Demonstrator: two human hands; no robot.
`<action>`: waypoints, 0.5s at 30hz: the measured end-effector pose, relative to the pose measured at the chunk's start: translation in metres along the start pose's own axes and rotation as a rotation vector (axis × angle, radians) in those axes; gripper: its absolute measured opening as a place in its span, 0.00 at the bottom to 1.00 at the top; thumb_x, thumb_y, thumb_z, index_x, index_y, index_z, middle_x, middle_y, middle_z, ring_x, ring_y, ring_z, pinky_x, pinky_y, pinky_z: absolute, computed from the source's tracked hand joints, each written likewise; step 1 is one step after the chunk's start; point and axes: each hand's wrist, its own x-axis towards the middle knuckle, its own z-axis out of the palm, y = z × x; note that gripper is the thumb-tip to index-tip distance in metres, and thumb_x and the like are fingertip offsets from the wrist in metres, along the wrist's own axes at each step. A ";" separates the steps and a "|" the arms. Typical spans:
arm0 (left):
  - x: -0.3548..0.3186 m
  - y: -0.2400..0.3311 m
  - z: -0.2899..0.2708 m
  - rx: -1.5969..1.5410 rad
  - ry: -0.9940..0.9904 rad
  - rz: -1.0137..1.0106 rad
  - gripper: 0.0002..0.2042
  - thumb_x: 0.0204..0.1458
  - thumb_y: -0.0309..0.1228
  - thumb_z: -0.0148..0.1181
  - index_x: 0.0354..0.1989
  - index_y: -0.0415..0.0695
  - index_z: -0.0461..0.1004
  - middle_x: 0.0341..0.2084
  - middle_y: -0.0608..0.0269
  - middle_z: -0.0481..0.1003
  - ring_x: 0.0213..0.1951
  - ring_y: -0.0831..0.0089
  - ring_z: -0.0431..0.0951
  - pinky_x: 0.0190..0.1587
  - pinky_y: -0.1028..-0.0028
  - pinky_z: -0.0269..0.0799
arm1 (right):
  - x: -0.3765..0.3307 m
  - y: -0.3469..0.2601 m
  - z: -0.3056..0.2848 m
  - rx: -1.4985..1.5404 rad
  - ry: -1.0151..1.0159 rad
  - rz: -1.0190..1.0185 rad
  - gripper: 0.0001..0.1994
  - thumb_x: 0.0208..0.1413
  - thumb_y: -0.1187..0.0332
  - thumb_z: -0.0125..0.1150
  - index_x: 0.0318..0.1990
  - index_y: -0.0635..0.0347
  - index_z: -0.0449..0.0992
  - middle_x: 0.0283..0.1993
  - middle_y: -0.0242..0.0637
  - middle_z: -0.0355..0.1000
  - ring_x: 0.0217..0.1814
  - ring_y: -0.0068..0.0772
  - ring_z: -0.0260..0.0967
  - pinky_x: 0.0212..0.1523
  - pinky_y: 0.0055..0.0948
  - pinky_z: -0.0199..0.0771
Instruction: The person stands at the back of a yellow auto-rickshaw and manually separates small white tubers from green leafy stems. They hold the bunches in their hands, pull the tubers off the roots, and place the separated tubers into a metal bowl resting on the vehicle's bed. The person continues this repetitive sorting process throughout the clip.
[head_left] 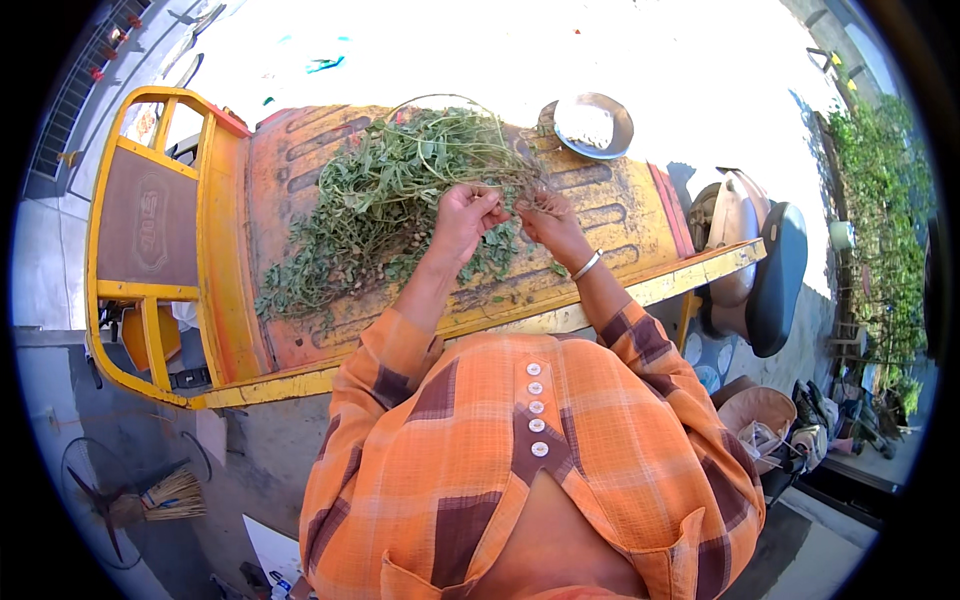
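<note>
Yellow-orange metal cart bed, ribbed and scuffed (635,195), spans the area in front of the person; a yellow-framed end stands at its left, fitted with a flat brown panel (148,215). On the bed, left of centre: a broad heap of green leafy plants with long, thin stems (390,190). Just beyond the bed's right end: an elongated black padded seat (782,275). Round grey metal basin (622,122) at the far edge, right of the heap; pale contents, overexposed, kind not readable.

Both hands at the heap's right side, close together. Right hand (556,228): fingers curled, gripping thin brown tangled roots (541,203). Left hand (466,218): thumb and forefinger drawn together in a pinch just beside the roots; cannot tell whether anything is between them. Narrow silver-coloured bracelet (588,264) on right wrist.
</note>
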 end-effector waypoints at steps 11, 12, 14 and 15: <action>-0.002 0.004 -0.001 -0.043 0.001 -0.096 0.10 0.50 0.31 0.60 0.33 0.39 0.67 0.29 0.61 0.71 0.35 0.71 0.74 0.40 0.67 0.75 | -0.003 -0.003 0.007 -0.137 -0.012 -0.062 0.03 0.52 0.73 0.55 0.30 0.61 0.75 0.19 0.25 0.64 0.19 0.14 0.55 0.18 0.18 0.55; -0.004 0.006 0.001 -0.075 -0.017 -0.134 0.12 0.49 0.34 0.61 0.34 0.39 0.68 0.31 0.61 0.72 0.37 0.70 0.74 0.42 0.66 0.74 | -0.004 -0.004 0.007 -0.173 -0.020 -0.068 0.04 0.52 0.73 0.56 0.32 0.61 0.76 0.20 0.26 0.66 0.20 0.15 0.57 0.19 0.19 0.58; -0.003 0.001 -0.007 -0.188 -0.055 -0.248 0.21 0.46 0.46 0.62 0.39 0.41 0.68 0.37 0.58 0.72 0.43 0.65 0.72 0.48 0.61 0.69 | -0.007 -0.009 0.008 -0.377 -0.027 -0.158 0.05 0.51 0.72 0.57 0.35 0.62 0.76 0.23 0.27 0.69 0.23 0.16 0.60 0.23 0.21 0.62; -0.003 0.000 -0.007 -0.304 -0.056 -0.316 0.23 0.46 0.47 0.62 0.40 0.41 0.68 0.38 0.58 0.72 0.44 0.64 0.72 0.49 0.59 0.67 | -0.009 -0.011 0.006 -0.479 -0.023 -0.204 0.06 0.51 0.72 0.57 0.36 0.62 0.77 0.24 0.28 0.71 0.25 0.17 0.61 0.25 0.22 0.64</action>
